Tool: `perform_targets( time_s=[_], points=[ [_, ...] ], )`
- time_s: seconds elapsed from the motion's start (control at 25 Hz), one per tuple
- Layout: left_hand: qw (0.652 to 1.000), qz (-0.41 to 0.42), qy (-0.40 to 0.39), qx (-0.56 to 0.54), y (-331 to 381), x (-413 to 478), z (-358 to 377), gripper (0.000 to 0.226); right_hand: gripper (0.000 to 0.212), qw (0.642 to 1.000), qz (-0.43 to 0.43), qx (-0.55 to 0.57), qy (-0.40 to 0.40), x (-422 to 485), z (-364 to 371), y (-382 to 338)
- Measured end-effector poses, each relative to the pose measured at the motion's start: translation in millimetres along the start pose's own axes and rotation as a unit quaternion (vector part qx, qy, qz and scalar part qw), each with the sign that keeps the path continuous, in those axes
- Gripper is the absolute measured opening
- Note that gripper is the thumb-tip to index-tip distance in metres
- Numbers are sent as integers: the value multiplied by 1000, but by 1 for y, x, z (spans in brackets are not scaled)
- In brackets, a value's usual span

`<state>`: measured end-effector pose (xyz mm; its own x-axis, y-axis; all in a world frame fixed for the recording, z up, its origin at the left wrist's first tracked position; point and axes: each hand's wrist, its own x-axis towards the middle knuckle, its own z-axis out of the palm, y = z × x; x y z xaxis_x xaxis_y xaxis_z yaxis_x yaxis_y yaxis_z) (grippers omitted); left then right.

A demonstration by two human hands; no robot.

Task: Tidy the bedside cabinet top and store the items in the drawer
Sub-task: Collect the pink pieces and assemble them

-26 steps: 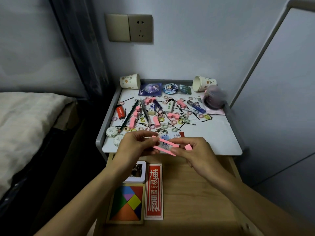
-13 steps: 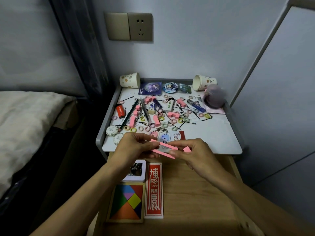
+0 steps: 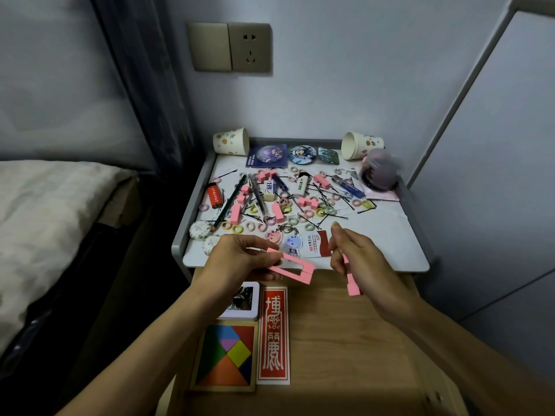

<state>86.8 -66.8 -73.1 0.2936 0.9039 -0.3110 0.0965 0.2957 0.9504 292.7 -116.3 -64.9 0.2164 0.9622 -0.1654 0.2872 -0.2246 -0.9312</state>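
Place: a bedroom in a home.
Bed: a mattress with pale bedding [image 3: 45,211] lies just left of the cabinet.
Bedside cabinet: a small unit with a grey rimmed top [image 3: 399,244] stands in the corner against the wall.
Drawer: a wooden drawer [image 3: 345,340] is pulled open below the top.
Wall: a plain painted wall carries a switch and power socket [image 3: 229,47] above the cabinet.
Clutter: hair ties, hairpins, a lighter [image 3: 215,197], badges and paper cups [image 3: 231,141] cover the top, the sort of personal things kept by a bed.
Curtain: a dark drape [image 3: 144,85] hangs beside the bed.
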Motion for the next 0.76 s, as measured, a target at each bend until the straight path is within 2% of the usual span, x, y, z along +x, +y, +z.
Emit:
perform_targets(
  time_s=[0.2,0.36,0.48,0.56,0.64,0.76],
  points=[
    [1000,-9,-8,8,-1,-1,-1,12,36,997,21,73,-29,2,-8,-2],
    [1000,-2,-19,17,-1,-1,0,11,11,991,60,88,-83,7,-11,1],
    [996,3,-57,62,-2,-2,1,7,24,986,67,68,-139,8,-13,-1],
    [992,-2,-79,98,-2,-3,3,6,27,983,22,-39,-181,4,-14,-3],
    [989,-2,-88,122,-3,-3,4,7,29,974,-53,-126,-183,1,-13,-3],
    [987,5,-93,129,-2,-5,5,9,26,970,-119,-141,-159,0,-12,-6]
  ],
)
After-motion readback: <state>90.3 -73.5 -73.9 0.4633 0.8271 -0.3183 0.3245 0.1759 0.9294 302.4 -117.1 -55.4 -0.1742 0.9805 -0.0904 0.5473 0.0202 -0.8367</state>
